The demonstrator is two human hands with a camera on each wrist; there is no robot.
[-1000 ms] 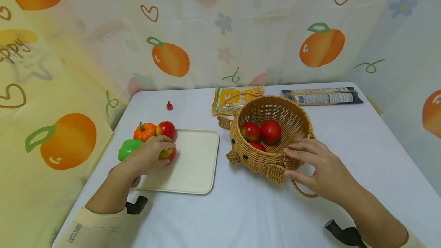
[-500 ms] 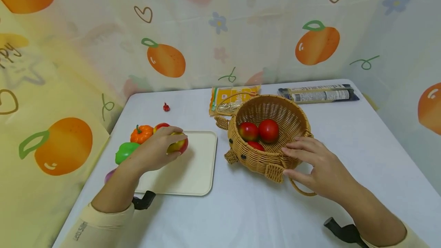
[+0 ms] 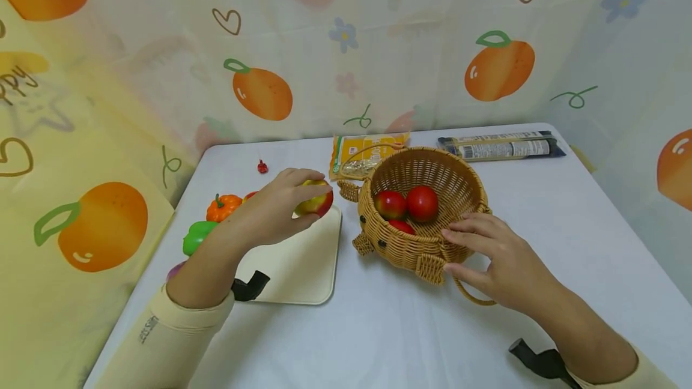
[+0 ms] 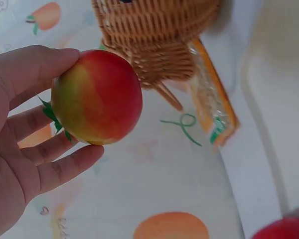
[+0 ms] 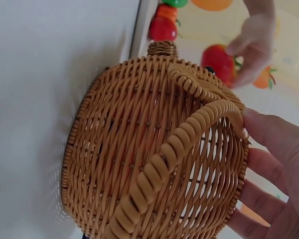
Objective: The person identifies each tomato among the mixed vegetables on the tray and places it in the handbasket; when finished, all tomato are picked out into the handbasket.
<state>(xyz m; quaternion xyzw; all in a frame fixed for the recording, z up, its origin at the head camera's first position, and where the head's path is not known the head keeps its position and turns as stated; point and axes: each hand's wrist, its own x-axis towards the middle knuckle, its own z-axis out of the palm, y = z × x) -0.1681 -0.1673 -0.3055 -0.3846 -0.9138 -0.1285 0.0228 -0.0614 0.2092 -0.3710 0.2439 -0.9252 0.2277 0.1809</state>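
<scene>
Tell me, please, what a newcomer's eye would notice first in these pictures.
The wicker basket would likely win, right of the cream tray, red fruits inside and the right hand touching it. Next comes the red-and-yellow fruit that the left hand holds left of the basket.

Five round red fruits (image 3: 422,203), one orange pumpkin (image 3: 223,209), one green bell pepper (image 3: 197,237), one mostly hidden purple item (image 3: 175,270), one tiny red object (image 3: 262,167), one wicker basket (image 3: 402,253), one cream tray (image 3: 310,266), two packets (image 3: 503,147).

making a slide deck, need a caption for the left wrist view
Left hand holding a red-and-yellow fruit, with a wicker basket and yellow packet beyond.
</scene>
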